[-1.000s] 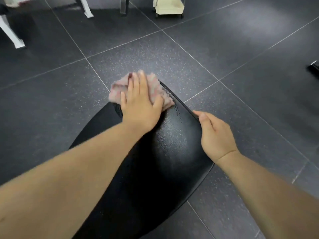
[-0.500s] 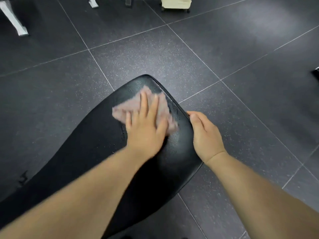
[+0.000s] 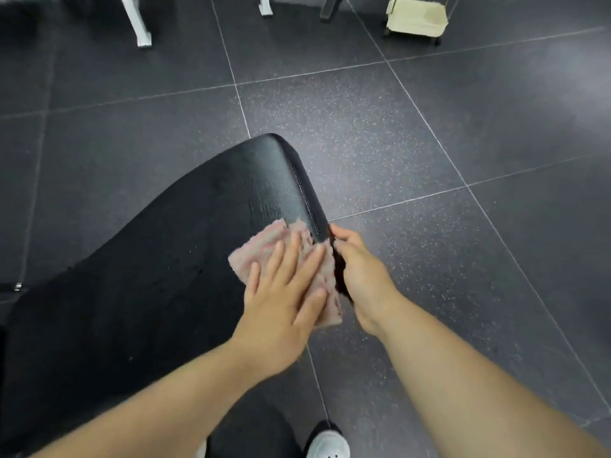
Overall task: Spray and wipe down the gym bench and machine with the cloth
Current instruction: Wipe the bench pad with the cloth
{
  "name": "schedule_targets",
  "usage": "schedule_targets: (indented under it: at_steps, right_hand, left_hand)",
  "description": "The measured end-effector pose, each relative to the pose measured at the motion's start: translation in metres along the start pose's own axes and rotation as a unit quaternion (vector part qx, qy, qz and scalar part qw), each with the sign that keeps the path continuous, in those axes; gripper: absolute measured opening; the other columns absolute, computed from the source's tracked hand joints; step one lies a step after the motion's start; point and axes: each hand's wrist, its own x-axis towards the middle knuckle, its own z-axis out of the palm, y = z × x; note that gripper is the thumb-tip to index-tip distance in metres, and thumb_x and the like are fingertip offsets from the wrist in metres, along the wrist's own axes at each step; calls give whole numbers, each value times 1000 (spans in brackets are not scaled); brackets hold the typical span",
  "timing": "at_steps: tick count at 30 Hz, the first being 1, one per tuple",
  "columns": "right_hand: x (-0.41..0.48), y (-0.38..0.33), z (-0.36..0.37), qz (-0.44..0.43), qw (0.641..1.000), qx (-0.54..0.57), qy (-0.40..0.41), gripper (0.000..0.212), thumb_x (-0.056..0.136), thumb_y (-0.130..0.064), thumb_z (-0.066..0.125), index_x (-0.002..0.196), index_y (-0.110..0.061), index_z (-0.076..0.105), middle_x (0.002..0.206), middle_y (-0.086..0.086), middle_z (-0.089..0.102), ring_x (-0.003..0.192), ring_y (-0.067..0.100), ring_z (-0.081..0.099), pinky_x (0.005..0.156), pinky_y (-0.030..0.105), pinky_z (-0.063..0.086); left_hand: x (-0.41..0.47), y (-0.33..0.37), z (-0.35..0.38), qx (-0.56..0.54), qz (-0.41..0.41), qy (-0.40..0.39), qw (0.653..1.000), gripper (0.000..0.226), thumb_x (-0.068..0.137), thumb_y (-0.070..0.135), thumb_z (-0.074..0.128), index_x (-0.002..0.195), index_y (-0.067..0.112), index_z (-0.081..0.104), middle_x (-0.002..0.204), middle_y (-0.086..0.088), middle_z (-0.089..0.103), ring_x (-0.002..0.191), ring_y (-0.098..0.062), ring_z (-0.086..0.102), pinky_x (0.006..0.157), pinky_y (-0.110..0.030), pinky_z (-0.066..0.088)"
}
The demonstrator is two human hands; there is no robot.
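Note:
A black padded gym bench (image 3: 185, 246) runs from the lower left up to a rounded end near the middle of the view. A pinkish cloth (image 3: 264, 242) lies on its right side. My left hand (image 3: 284, 299) presses flat on the cloth with straight, spread fingers. My right hand (image 3: 360, 272) grips the bench's right edge beside the cloth, its fingers curled under the pad and hidden. The surface above the cloth shines wet.
Dark speckled rubber floor tiles (image 3: 413, 133) surround the bench. White machine legs (image 3: 139, 24) stand at the top left. A small cream cart (image 3: 416, 18) is at the top right. My white shoe (image 3: 327, 444) shows at the bottom.
My left hand has dragged the cloth from the bench's far end back toward me along the right side. My right hand slid back along the edge too.

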Motion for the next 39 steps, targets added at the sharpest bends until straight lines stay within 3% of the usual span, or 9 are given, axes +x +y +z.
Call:
schedule_targets:
  at_steps: [6,13,15,20,24,28,31,34,39]
  right_hand:
    - [0,10,-13,-22,994,-96,-45,28,95,-42,40,116,-56,54,130,-12,63,123,13,55,109,37,40]
    - [21,-33,8,-75,983,-167,-13,37,103,-32,35,134,-34,54,134,-7,59,123,15,53,110,38,39]
    - [28,-42,23,-70,977,-203,-6,44,100,-38,34,143,-37,45,140,-4,54,126,21,51,110,42,40]
    - [36,-54,53,-95,928,-358,43,54,104,-41,27,157,-33,18,152,11,41,135,32,42,109,40,34]
    - [35,-54,61,-113,898,-411,110,51,105,-45,23,155,-36,22,145,11,50,130,34,47,101,43,37]
    - [32,-53,63,-107,890,-422,132,50,104,-49,21,153,-41,23,139,9,55,125,33,51,98,44,40]
    - [27,-55,66,-88,884,-437,143,49,104,-49,20,153,-43,22,137,8,56,122,33,52,94,44,41]
    - [27,-55,71,-87,869,-458,167,48,104,-49,20,152,-43,24,135,5,58,121,33,53,94,44,41]
    - [30,-52,72,-81,858,-468,196,47,104,-50,20,150,-46,28,131,2,61,118,29,55,92,43,42]
  left_hand:
    - [123,-6,-24,35,-152,97,983,57,103,48,16,155,34,0,164,8,-13,149,-10,-15,120,-52,-4]
    - [-49,1,31,17,-46,69,996,55,95,61,2,143,55,-23,155,25,-28,145,-2,-25,117,-32,-17]
    - [-35,-26,23,-10,-107,79,991,54,92,62,2,142,58,-19,156,25,-25,143,1,-27,119,-35,-14]
    - [108,-77,-30,-50,-279,104,953,57,103,45,11,156,31,-6,163,5,-15,149,-17,-20,118,-51,-10]
    - [124,-68,-42,-23,-138,115,983,52,105,39,16,155,38,3,164,11,-9,149,-10,-15,118,-48,-9]
    - [-6,-78,-7,-13,11,77,997,54,101,48,12,151,47,-6,162,19,-9,149,-5,-11,121,-38,-10]
    - [-45,-105,-5,-11,-52,35,998,56,96,62,-1,149,50,-12,160,22,-16,149,-5,-15,120,-45,-4]
    - [36,-112,-30,-22,-110,77,991,53,94,57,3,143,51,-17,158,22,-22,147,-5,-21,120,-47,-9]
    - [149,-99,-65,-17,-147,128,981,52,103,38,22,155,38,16,164,12,6,150,-11,-2,120,-50,0]
